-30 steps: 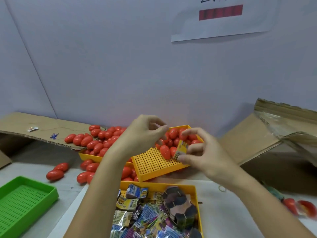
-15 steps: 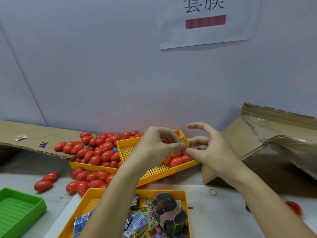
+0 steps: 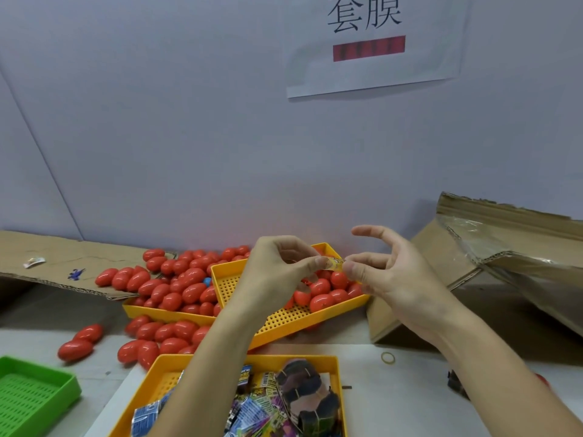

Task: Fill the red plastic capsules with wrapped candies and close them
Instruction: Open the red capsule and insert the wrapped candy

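While both hands are raised above the tilted yellow perforated tray, they meet on one small yellow wrapped candy. The left hand pinches the candy's left end between thumb and curled fingertips; the right hand pinches its right end with thumb and one finger, the index finger extended upward and apart from the rest. The candy is held in the air between the two hands, over the far end of that tray.

Red plastic capsules lie closed in the tray's right, lower part, partly hidden behind the left hand. The tray leans on a second yellow tray heaped with more red capsules; one blue item shows among them. Loose capsules lie on the table in front of that tray, two more further left.

Nearest the camera, a third yellow tray holds assorted wrapped candies and a dark, segmented cardboard-like object. A green perforated tray sits at lower left. A rubber band lies on the white table. Flattened cardboard lies at left, a cardboard box with clear film at right. A paper sign with two characters and a red bar hangs on the wall.
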Action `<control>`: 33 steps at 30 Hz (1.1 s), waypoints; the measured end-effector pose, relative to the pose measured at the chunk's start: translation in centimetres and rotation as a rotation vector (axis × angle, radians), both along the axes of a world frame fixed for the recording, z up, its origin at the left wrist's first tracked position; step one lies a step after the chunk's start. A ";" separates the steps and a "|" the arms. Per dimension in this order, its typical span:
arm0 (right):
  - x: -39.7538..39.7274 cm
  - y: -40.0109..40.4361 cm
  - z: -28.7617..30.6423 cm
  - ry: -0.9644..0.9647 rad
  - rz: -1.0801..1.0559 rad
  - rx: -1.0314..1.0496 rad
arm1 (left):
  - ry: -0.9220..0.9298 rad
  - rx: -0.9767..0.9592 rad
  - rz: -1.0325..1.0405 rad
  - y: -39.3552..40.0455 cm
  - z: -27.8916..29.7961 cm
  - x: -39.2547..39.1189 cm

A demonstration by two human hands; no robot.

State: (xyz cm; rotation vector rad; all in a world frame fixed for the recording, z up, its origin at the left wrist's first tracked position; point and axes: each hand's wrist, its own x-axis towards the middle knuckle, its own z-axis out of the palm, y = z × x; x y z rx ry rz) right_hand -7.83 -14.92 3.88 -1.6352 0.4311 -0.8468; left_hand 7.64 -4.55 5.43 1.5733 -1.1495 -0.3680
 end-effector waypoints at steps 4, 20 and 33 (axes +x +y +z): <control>0.3 0.2 -0.2 -0.021 0.053 0.041 | -0.167 -0.054 0.073 -0.4 -0.2 -0.5; 0.2 0.2 -0.2 -0.046 0.078 0.017 | -0.304 -0.120 -0.056 -0.1 0.1 -0.9; 0.0 0.1 -0.2 -0.014 0.058 -0.024 | -0.303 -0.086 0.073 -0.3 0.0 -0.9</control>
